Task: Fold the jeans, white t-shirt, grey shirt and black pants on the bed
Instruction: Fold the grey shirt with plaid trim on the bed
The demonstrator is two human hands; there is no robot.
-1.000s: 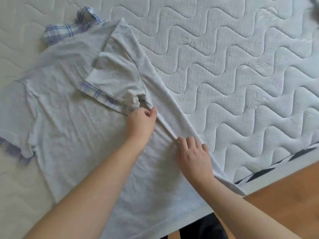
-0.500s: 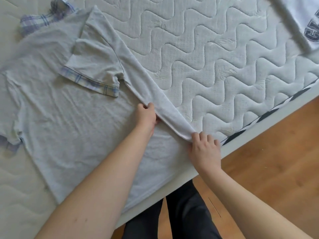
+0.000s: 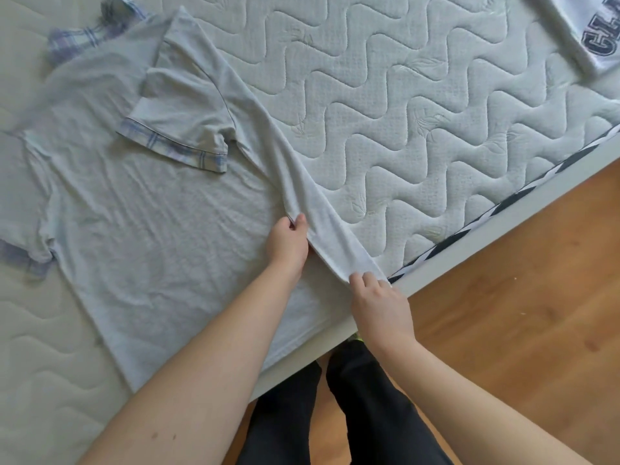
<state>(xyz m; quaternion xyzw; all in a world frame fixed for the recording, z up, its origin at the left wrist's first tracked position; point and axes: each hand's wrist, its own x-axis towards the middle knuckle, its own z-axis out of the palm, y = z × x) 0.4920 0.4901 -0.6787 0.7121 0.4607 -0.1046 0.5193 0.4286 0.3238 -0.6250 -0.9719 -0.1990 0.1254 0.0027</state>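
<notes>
The left hand (image 3: 289,241) pinches the folded side edge of the grey shirt (image 3: 141,229) between thumb and curled fingers, near the middle of the fold. The right hand (image 3: 380,305) has its grip clamped on the same edge lower down, at the hem corner, just beside the near edge of the bed (image 3: 436,95). Between the two hands the cloth is stretched into a straight narrow flap.

Compared with a second ago, both hands have slid down along the fold: the left one has left the armpit and the right one has reached the hem. The sleeve (image 3: 181,129) with its checked cuff already lies turned inward over the chest. I judge that the first side fold is almost complete and needs only to be laid flat.

The shirt lies spread on the left part of the bed, its hem reaching the near edge. The white t-shirt (image 3: 593,35), with dark letters, rests at the far right corner. Jeans and black pants to fold are not visible.
</notes>
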